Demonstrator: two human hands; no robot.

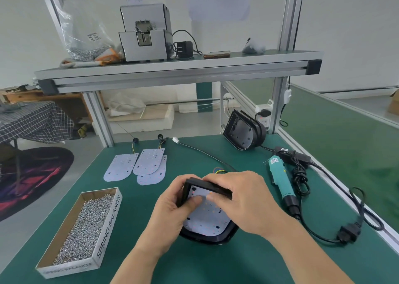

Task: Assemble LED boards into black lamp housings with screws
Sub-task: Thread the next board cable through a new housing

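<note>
- Low on the green bench mat (237, 262), at 6 o'clock of the view: black lamp housing (213, 238), open side up, rounded end toward the person
- Seated inside it: white LED board (205, 219), dotted with small holes and coloured specks
- At 12 o'clock of the housing: coloured wires (219, 171), meeting a black cable (205, 154) with a white plug, stretched toward 11 o'clock
- Left hand (170, 212) gripping the housing at its 9 o'clock wall, fingers curled round the outside, thumb pressed flat on the board
- Right hand (241, 199) curled over the 12 to 1 o'clock rim, fingertips down on the board close to the left thumb
- At 10 o'clock of the housing, well apart: three spare LED boards (149, 162), overlapping, thin wires at their far ends
- At 8 o'clock: open cardboard box of loose screws (86, 225), printed SPRING BALANCER
- At 3 o'clock, near the right hand: teal electric screwdriver (280, 180) lying flat, black cord bunched beside it
- At 1 o'clock, at the back of the mat: second black housing (244, 130), tipped up on its edge
- On the upper shelf at 12 o'clock: grey screw feeder (144, 43), with a clear bag (84, 33) at its 9 o'clock
</note>
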